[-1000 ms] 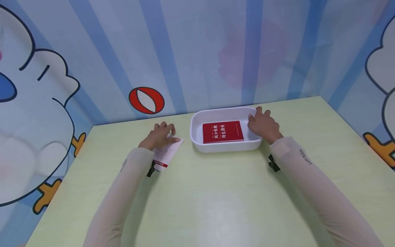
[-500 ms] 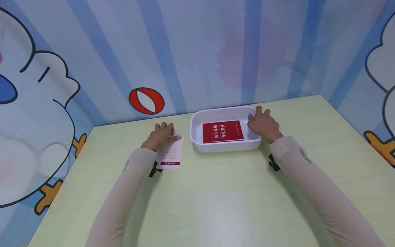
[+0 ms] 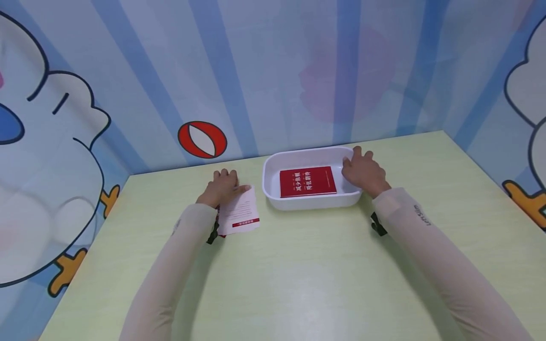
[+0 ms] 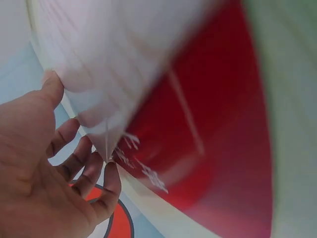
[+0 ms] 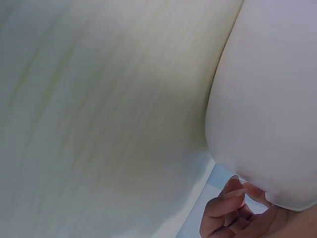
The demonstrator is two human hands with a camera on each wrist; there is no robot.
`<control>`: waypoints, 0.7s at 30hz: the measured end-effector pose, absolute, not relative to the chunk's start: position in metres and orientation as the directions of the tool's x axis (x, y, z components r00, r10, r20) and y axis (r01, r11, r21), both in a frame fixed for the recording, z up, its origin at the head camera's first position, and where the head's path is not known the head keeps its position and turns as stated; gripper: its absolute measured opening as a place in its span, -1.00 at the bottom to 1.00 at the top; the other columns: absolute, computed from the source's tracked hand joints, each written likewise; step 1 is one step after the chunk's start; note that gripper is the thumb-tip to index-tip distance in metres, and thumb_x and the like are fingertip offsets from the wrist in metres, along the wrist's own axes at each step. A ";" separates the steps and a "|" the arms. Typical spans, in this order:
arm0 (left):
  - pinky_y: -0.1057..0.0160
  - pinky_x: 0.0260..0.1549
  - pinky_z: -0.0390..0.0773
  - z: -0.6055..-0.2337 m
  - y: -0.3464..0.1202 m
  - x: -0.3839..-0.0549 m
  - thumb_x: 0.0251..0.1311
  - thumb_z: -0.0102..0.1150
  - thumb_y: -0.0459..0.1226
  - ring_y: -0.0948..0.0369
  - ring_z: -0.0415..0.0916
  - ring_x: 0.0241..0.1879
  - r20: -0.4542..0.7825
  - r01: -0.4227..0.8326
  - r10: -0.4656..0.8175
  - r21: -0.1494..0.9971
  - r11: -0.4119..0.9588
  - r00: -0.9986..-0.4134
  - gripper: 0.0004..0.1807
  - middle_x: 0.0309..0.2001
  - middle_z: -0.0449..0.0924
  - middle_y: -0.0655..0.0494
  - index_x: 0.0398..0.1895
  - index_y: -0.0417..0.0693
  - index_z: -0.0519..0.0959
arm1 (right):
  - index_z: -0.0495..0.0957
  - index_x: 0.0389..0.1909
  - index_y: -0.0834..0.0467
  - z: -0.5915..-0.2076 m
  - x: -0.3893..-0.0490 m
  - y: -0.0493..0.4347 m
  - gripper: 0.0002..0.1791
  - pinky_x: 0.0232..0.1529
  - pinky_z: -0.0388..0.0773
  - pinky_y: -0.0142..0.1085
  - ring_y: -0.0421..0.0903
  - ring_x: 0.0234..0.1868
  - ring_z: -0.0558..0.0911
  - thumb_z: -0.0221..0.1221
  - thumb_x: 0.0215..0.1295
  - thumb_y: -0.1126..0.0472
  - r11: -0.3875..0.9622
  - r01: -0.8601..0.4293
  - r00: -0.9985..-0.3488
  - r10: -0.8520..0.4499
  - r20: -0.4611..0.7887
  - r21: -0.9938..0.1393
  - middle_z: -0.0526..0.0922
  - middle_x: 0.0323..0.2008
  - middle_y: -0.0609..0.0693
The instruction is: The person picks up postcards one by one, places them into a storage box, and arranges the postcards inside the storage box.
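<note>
My left hand (image 3: 219, 189) holds a thin book at the left of the table. Its white printed side (image 3: 241, 208) has a red band near the bottom. In the left wrist view a red cover (image 4: 218, 129) with white lettering shows beneath the white side; my thumb and fingers are at its far edge. My right hand (image 3: 366, 174) grips the right rim of a white plastic tub (image 3: 311, 203). Inside the tub a red book (image 3: 308, 182) with white characters lies flat. The right wrist view shows the curled fingers partly hidden by the tub's wall (image 5: 267, 99).
A pale yellow-green table (image 3: 298, 274) extends toward me and to both sides. Its back edge meets a blue striped backdrop (image 3: 273, 71) with cartoon figures and a red ball print (image 3: 213, 137). The tub stands close to that back edge.
The lower end of the white printed side has swung to the right, and the left hand has shifted slightly right. The right hand, the tub and the book inside it stay put.
</note>
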State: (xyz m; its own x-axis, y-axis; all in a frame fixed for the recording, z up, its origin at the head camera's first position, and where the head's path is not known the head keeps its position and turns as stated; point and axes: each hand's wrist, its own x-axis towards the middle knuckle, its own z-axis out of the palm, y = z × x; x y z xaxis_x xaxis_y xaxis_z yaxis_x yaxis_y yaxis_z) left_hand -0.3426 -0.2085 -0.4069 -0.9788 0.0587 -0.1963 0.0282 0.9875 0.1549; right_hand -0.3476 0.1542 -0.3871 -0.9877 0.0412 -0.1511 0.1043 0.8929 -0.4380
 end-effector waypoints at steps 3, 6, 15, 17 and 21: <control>-0.02 0.13 0.51 -0.407 -0.209 -0.343 0.35 0.08 0.11 -0.07 0.25 0.13 -0.189 0.027 0.054 0.141 0.990 -0.981 -0.38 0.10 0.38 -0.19 0.21 -0.18 0.34 | -0.15 0.52 0.32 -0.386 -0.347 0.154 -0.28 0.17 0.44 0.30 0.34 0.10 0.47 -0.31 0.53 -0.04 0.893 0.107 -0.987 0.043 -0.152 -0.438 0.19 0.29 0.47; -0.01 0.14 0.48 -0.408 -0.210 -0.344 0.36 0.08 0.11 -0.07 0.27 0.11 -0.180 0.024 0.047 0.128 0.991 -0.983 -0.37 0.08 0.42 -0.20 0.22 -0.19 0.33 | -0.15 0.51 0.32 -0.386 -0.347 0.154 -0.28 0.18 0.44 0.30 0.34 0.10 0.47 -0.32 0.53 -0.04 0.893 0.103 -0.987 0.039 -0.154 -0.437 0.18 0.29 0.47; -0.04 0.13 0.41 -0.406 -0.210 -0.343 0.40 0.04 0.06 -0.07 0.32 0.02 -0.150 0.039 0.062 0.149 0.988 -0.987 -0.49 -0.03 0.54 -0.18 0.11 -0.18 0.40 | -0.13 0.50 0.34 -0.386 -0.346 0.155 -0.28 0.14 0.47 0.30 0.34 0.06 0.48 -0.33 0.53 -0.04 0.895 0.089 -0.990 0.032 -0.137 -0.438 0.20 0.28 0.48; -0.03 0.11 0.42 -0.406 -0.210 -0.342 0.41 0.03 0.05 -0.05 0.32 0.00 -0.136 0.046 0.066 0.148 0.988 -0.988 -0.51 -0.02 0.53 -0.16 0.13 -0.15 0.42 | -0.12 0.50 0.34 -0.386 -0.346 0.155 -0.29 0.13 0.47 0.30 0.33 0.05 0.49 -0.33 0.53 -0.04 0.895 0.086 -0.991 0.030 -0.134 -0.437 0.20 0.27 0.48; -0.03 0.10 0.42 -0.407 -0.212 -0.343 0.44 0.00 0.03 -0.06 0.32 0.00 -0.111 0.055 0.071 0.142 0.988 -0.991 -0.52 -0.01 0.53 -0.17 0.15 -0.16 0.42 | -0.12 0.50 0.34 -0.388 -0.347 0.155 -0.28 0.14 0.47 0.30 0.33 0.06 0.48 -0.33 0.53 -0.04 0.895 0.087 -0.991 0.031 -0.133 -0.438 0.21 0.27 0.48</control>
State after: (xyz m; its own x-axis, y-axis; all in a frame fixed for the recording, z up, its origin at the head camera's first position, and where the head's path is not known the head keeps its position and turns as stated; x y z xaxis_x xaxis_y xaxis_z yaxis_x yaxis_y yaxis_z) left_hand -0.3428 -0.2117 -0.4070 -0.9913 0.0713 -0.1106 0.0552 0.9883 0.1424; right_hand -0.3468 0.1552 -0.3876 -0.9906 0.0309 -0.1331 0.0868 0.8947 -0.4382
